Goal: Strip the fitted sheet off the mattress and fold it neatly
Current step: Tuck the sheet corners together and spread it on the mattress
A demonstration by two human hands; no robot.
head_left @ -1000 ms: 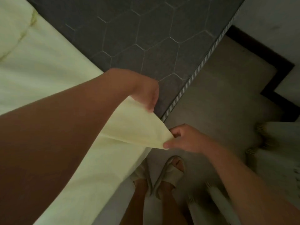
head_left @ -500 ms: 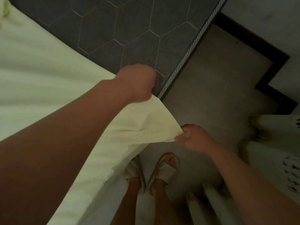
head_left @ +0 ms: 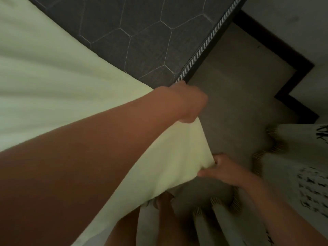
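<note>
Left hand: the left hand [head_left: 190, 102] is closed in a fist on the pale yellow-green fitted sheet [head_left: 53, 77]. It grips the cloth right at the mattress's right edge, with the knuckles up and the fingertips hidden beneath.

Right hand: the right hand [head_left: 224, 168] is lower and off the mattress, over the floor. It pinches a bunched fold of the same sheet between thumb and curled fingers.

Sheet between the hands: the cloth runs from the left fist down to the right hand's pinch and hangs clear of the mattress's side.

Sheet on the bed: the rest lies across the left part of the mattress in long soft creases. Its boundary runs diagonally toward the left fist.

Mattress: the dark grey quilted mattress [head_left: 150, 32] with hexagon stitching is bare along its upper right part.

Piping: a striped black-and-white rope piping [head_left: 204, 48] trims the mattress's right edge and meets the left hand.

Legs: the person's bare legs [head_left: 165, 215] show below the hanging sheet, blurred.

Floor: a grey-beige floor [head_left: 239, 89] lies beside the mattress's right edge.

Textile: a white fringed textile with black marks [head_left: 301, 167] lies on the floor near the right hand.

Wall: a pale wall [head_left: 284, 16] with a dark skirting board [head_left: 276, 48] bounds the floor.
</note>
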